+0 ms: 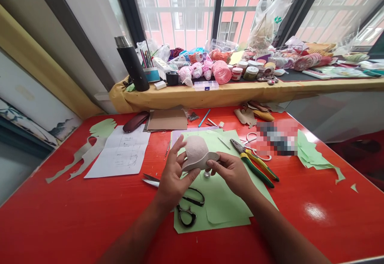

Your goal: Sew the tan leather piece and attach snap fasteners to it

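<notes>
A small pale greyish-pink piece [196,150], rounded at the top with a curved strip along its lower edge, is held up over the green paper sheets [228,204]. My left hand [174,176] grips its left side, thumb below and fingers behind. On the right, my right hand [232,172] pinches the end of the strip between thumb and fingers. A small shiny round object [207,174] shows just under the piece. Black-handled scissors [187,216] lie beneath my left hand, their blades pointing to the upper left.
Pliers [255,168] and white-handled scissors [255,152] lie right of the hands. Left are a drawn-on white sheet [120,156], a dark red case [135,122] and brown card [168,119]. Green scraps [313,152] lie right. A black flask [132,66] stands on the cluttered sill.
</notes>
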The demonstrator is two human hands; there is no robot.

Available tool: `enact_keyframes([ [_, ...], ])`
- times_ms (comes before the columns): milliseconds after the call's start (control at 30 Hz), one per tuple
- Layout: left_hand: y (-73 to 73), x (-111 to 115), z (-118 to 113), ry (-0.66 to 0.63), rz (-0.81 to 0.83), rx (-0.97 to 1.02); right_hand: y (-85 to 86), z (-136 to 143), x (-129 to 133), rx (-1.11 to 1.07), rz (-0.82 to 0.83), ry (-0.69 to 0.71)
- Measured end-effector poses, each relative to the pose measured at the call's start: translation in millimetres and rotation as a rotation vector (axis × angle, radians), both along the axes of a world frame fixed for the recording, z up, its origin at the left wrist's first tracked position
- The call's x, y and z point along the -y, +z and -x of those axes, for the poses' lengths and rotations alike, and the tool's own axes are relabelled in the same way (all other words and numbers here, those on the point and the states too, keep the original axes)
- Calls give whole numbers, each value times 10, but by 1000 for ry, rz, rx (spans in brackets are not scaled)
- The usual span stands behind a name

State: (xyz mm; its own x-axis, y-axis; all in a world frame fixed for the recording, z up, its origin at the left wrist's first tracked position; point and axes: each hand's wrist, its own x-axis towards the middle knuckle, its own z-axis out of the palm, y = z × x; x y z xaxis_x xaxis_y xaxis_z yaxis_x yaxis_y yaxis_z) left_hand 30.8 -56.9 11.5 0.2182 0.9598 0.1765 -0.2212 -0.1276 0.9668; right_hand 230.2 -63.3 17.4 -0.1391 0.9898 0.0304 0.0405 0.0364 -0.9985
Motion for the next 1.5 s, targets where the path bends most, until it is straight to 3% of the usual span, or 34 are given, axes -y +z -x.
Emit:
enact_keyframes([
  [133,46,-43,-1,42,223,130,-10,2,3,14,10,-55],
  [233,91,-68,32,-11,408,216,-19,12,16,55,12,-73],
  [333,116,-72,49,-44,493,287,-20,22,29,72,12,-68],
  [633,-21,-112,52,38,265,194,-12,15,36,68,13,20],
  [767,-15,-104,62,0,234,180,16,14,35,35,15,-3],
  [1067,163,-110,65,52,494,423,46,7,19,11,15,-66],
  [1200,127,-112,72,-55,601,370,36,16,24,32,-1,-63],
  [1300,87,-108,72,-152,567,245,15,28,31,56,-7,-30],
  [1500,47,-93,77,38,361,86,42,-19,37,56,-40,-45],
])
